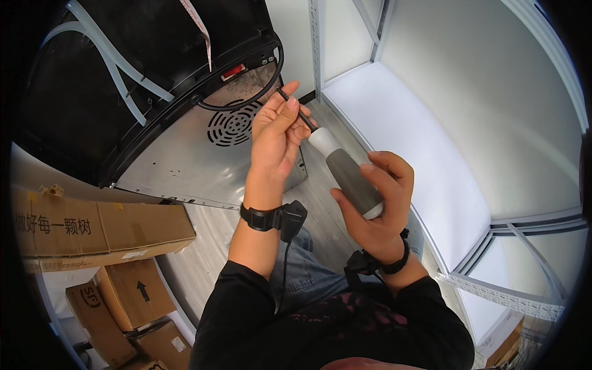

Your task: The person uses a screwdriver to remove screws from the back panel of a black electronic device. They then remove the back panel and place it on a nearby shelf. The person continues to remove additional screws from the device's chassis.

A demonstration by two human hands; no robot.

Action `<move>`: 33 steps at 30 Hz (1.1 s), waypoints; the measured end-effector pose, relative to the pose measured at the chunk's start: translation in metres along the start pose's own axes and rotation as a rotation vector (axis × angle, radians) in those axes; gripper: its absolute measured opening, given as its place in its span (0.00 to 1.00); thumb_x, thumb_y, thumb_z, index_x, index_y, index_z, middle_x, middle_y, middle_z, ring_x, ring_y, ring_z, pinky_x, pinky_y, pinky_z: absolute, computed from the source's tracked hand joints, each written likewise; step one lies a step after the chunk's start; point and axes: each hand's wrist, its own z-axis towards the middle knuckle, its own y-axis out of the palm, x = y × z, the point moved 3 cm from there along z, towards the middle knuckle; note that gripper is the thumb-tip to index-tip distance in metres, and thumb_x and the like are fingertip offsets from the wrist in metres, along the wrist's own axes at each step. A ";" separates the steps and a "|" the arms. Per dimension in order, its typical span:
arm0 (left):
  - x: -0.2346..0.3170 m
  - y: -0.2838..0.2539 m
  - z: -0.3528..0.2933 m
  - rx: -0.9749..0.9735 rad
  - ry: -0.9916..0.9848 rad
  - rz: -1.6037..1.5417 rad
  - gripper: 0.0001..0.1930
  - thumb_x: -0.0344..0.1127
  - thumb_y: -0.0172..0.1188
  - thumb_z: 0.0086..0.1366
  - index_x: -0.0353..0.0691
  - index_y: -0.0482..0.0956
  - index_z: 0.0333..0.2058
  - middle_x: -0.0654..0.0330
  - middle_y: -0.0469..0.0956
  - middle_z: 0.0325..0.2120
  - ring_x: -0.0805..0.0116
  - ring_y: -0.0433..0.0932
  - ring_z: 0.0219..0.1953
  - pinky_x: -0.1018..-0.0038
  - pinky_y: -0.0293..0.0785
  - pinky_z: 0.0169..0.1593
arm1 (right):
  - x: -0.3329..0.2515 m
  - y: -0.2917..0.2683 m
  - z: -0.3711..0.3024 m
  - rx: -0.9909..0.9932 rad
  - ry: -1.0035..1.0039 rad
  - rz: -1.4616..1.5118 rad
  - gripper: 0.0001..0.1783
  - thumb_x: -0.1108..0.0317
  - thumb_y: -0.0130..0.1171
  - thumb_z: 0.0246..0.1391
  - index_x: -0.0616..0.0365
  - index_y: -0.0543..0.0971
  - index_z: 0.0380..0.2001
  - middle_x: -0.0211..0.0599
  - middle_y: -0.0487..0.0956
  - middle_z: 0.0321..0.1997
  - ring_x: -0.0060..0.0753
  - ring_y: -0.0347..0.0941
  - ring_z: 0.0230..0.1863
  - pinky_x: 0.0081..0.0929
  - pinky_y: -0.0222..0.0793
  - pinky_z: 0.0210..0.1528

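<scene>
A screwdriver (pixel 353 179) with a thick grey-and-white handle and a dark shaft is held between my hands, its tip slanting up and to the left. My left hand (pixel 275 132) pinches the dark shaft between thumb and fingers, near the tip. A small dark piece, perhaps a screw, shows at that tip; it is too small to be sure. Loosely curled round the butt end of the handle is my right hand (pixel 388 213), thumb on one side and fingers on the other. Just left of my left hand stands a metal-panelled machine (pixel 179 169) with a round slotted vent (pixel 237 123).
The machine's black upper body (pixel 154 43) carries a red switch (pixel 233 71), a looping black cable (pixel 240 106) and pale tubes (pixel 102 46). Cardboard boxes (pixel 132 293) are stacked at the lower left. A white shelf unit (pixel 407 129) with metal uprights stands on the right.
</scene>
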 end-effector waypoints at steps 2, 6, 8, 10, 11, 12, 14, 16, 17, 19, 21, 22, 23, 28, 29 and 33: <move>0.000 0.001 0.000 0.007 -0.001 -0.033 0.15 0.30 0.49 0.66 0.32 0.68 0.50 0.58 0.77 0.27 0.70 0.78 0.26 0.79 0.77 0.32 | 0.005 0.001 -0.005 0.033 0.055 0.104 0.31 0.73 0.70 0.38 0.61 0.68 0.47 0.45 0.69 0.43 0.33 0.69 0.33 0.24 0.66 0.36; 0.001 0.007 -0.002 0.052 -0.006 -0.065 0.15 0.29 0.48 0.66 0.32 0.68 0.50 0.57 0.76 0.26 0.68 0.77 0.26 0.78 0.78 0.33 | 0.016 0.000 -0.020 0.010 0.160 0.239 0.33 0.72 0.70 0.40 0.61 0.64 0.49 0.46 0.69 0.43 0.33 0.69 0.35 0.25 0.67 0.37; 0.001 0.009 -0.004 0.078 -0.020 -0.069 0.15 0.29 0.48 0.66 0.32 0.68 0.50 0.57 0.76 0.26 0.67 0.77 0.26 0.77 0.77 0.33 | 0.018 -0.001 -0.023 0.004 0.153 0.220 0.32 0.72 0.69 0.41 0.61 0.63 0.49 0.46 0.69 0.43 0.34 0.70 0.36 0.26 0.67 0.37; 0.003 0.010 -0.005 0.110 -0.042 -0.063 0.15 0.30 0.49 0.66 0.32 0.69 0.49 0.58 0.76 0.26 0.67 0.77 0.26 0.78 0.77 0.33 | 0.017 0.003 -0.021 0.038 0.123 0.192 0.30 0.73 0.68 0.41 0.61 0.64 0.47 0.47 0.69 0.43 0.35 0.70 0.37 0.27 0.68 0.37; 0.003 0.010 -0.005 0.108 -0.034 -0.044 0.15 0.31 0.49 0.66 0.32 0.69 0.49 0.58 0.76 0.26 0.68 0.77 0.26 0.78 0.77 0.33 | 0.016 0.004 -0.019 0.062 0.103 0.196 0.30 0.75 0.67 0.41 0.61 0.64 0.47 0.47 0.69 0.43 0.36 0.70 0.37 0.27 0.68 0.37; 0.003 0.009 -0.005 0.110 -0.023 -0.027 0.15 0.31 0.50 0.66 0.32 0.69 0.49 0.58 0.76 0.26 0.69 0.76 0.26 0.78 0.77 0.33 | 0.014 0.004 -0.017 0.080 0.084 0.202 0.29 0.76 0.67 0.41 0.61 0.65 0.47 0.47 0.69 0.43 0.37 0.70 0.37 0.28 0.68 0.37; 0.002 0.006 -0.004 0.091 -0.021 0.002 0.15 0.32 0.51 0.65 0.32 0.69 0.49 0.59 0.75 0.25 0.70 0.76 0.26 0.79 0.77 0.33 | 0.008 0.001 -0.011 0.049 0.021 0.136 0.29 0.78 0.66 0.40 0.61 0.65 0.47 0.47 0.69 0.44 0.39 0.70 0.38 0.29 0.67 0.38; 0.003 0.001 -0.003 0.041 -0.034 0.013 0.16 0.31 0.52 0.65 0.31 0.69 0.49 0.60 0.75 0.25 0.71 0.76 0.26 0.79 0.77 0.33 | 0.000 -0.004 -0.004 -0.055 -0.075 -0.018 0.29 0.79 0.65 0.38 0.61 0.66 0.46 0.48 0.69 0.44 0.42 0.70 0.40 0.30 0.67 0.39; 0.004 0.000 -0.003 0.048 -0.024 0.017 0.15 0.31 0.52 0.65 0.31 0.69 0.49 0.60 0.75 0.25 0.72 0.76 0.25 0.79 0.77 0.32 | 0.000 -0.004 -0.005 -0.055 -0.090 -0.033 0.29 0.79 0.65 0.38 0.61 0.67 0.46 0.48 0.69 0.45 0.43 0.69 0.41 0.31 0.67 0.40; 0.002 0.003 0.000 0.048 -0.008 0.018 0.15 0.29 0.52 0.64 0.31 0.69 0.49 0.60 0.75 0.25 0.73 0.76 0.24 0.80 0.77 0.31 | 0.006 -0.001 -0.013 -0.048 -0.122 -0.079 0.30 0.77 0.66 0.37 0.61 0.67 0.46 0.49 0.68 0.47 0.44 0.68 0.43 0.31 0.66 0.41; 0.001 0.005 0.000 0.043 -0.010 0.006 0.16 0.28 0.51 0.64 0.31 0.68 0.50 0.59 0.76 0.27 0.70 0.77 0.26 0.80 0.76 0.30 | 0.011 0.000 -0.019 -0.016 -0.006 0.005 0.34 0.69 0.67 0.41 0.61 0.62 0.51 0.47 0.65 0.49 0.38 0.66 0.43 0.30 0.64 0.42; 0.001 0.003 -0.001 0.044 -0.010 0.005 0.16 0.28 0.50 0.64 0.31 0.67 0.51 0.59 0.76 0.27 0.69 0.78 0.27 0.80 0.76 0.29 | 0.008 0.001 -0.018 -0.012 0.053 0.074 0.36 0.66 0.67 0.43 0.61 0.60 0.53 0.46 0.64 0.50 0.37 0.65 0.44 0.30 0.64 0.44; 0.002 0.002 -0.002 0.045 -0.011 0.004 0.17 0.27 0.50 0.64 0.31 0.67 0.51 0.58 0.76 0.28 0.68 0.78 0.28 0.81 0.76 0.28 | 0.008 0.001 -0.017 -0.009 0.113 0.143 0.37 0.64 0.66 0.45 0.61 0.58 0.54 0.45 0.63 0.50 0.35 0.65 0.44 0.30 0.64 0.46; 0.002 0.004 -0.005 0.036 -0.043 -0.023 0.17 0.28 0.49 0.66 0.32 0.66 0.52 0.58 0.77 0.30 0.66 0.79 0.29 0.81 0.76 0.28 | 0.022 0.006 -0.026 0.036 0.141 0.124 0.35 0.74 0.68 0.39 0.61 0.62 0.51 0.44 0.66 0.45 0.36 0.65 0.40 0.27 0.64 0.38; 0.001 0.005 -0.005 0.047 -0.054 -0.030 0.16 0.29 0.49 0.66 0.33 0.66 0.52 0.58 0.77 0.30 0.66 0.79 0.28 0.81 0.76 0.28 | 0.017 0.005 -0.021 0.041 0.096 0.072 0.34 0.76 0.68 0.39 0.61 0.63 0.50 0.44 0.66 0.44 0.37 0.66 0.40 0.27 0.64 0.38; 0.000 0.002 -0.005 0.034 -0.059 -0.002 0.17 0.31 0.49 0.66 0.33 0.66 0.52 0.59 0.76 0.28 0.67 0.79 0.27 0.82 0.75 0.27 | 0.007 0.005 -0.019 0.056 -0.007 -0.030 0.31 0.79 0.68 0.36 0.61 0.67 0.46 0.45 0.67 0.44 0.40 0.67 0.41 0.29 0.65 0.40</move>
